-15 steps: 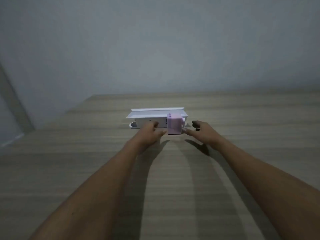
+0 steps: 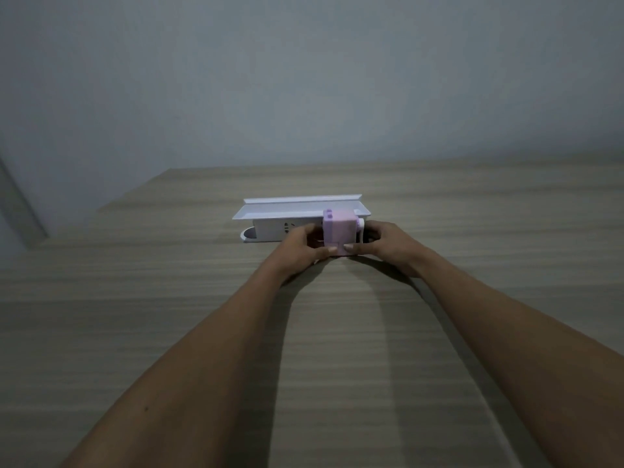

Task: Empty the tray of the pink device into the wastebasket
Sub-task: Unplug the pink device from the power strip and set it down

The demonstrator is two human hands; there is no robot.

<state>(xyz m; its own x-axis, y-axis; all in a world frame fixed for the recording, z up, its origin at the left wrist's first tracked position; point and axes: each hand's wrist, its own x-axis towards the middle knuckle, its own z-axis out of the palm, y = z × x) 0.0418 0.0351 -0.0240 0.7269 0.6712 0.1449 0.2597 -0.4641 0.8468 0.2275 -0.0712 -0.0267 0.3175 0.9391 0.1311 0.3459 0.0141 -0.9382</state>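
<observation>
The pink device (image 2: 338, 234), a small boxy thing with a white crank on its right side, stands on the wooden table (image 2: 169, 332) in front of a long white rack. My left hand (image 2: 300, 246) grips its left side, thumb at the lower front corner. My right hand (image 2: 385, 246) grips the right side, thumb on the lower front edge and fingers behind by the crank. The device's tray is not distinguishable from here. No wastebasket is in view.
A long white plastic rack (image 2: 287, 217) with a flat top shelf and a rounded foot at its left end lies just behind the device. A grey wall rises beyond the table's far edge, and the table's left corner falls away at the left.
Both hands have closed in from either side and taken hold of the pink device; before, the fingers were just beside it.
</observation>
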